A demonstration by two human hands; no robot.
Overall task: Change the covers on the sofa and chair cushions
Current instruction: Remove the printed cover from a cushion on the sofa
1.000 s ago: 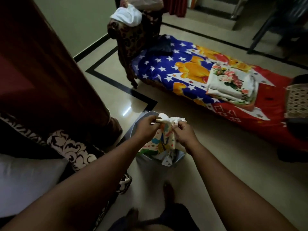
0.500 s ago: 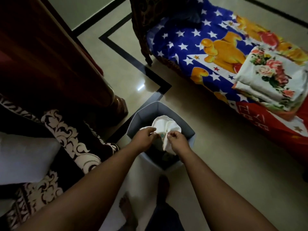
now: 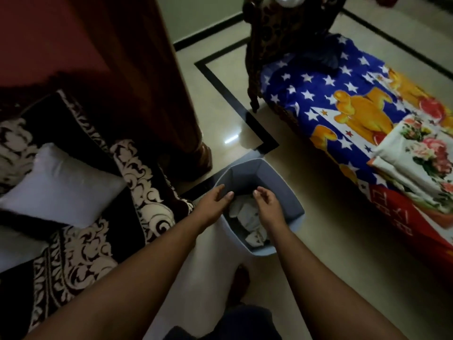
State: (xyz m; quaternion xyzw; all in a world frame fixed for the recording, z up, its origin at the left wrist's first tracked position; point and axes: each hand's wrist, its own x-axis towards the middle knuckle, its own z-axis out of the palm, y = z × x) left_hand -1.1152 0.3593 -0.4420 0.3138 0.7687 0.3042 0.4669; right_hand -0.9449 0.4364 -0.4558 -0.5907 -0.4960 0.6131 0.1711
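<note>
Two hands, left hand (image 3: 212, 201) and right hand (image 3: 268, 204), hover with loose, empty grip over one grey bin (image 3: 291, 204). One crumpled cover (image 3: 247, 217) lies inside. One bare white cushion (image 3: 61, 185) rests left; folded floral covers (image 3: 421, 163) sit far right.

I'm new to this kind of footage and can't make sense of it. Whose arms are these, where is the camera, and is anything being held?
There is no machine here: a person wears one wide-angle camera on the head, so you look down along their own two arms. The left hand and right hand hover over a grey bin on the floor, fingers relaxed and holding nothing. Crumpled white cloth, likely a removed cover, lies inside the bin. On the left, a bare white cushion rests on a dark patterned sofa. On the right, a cot under a bright star-and-bear sheet carries folded floral covers.
</note>
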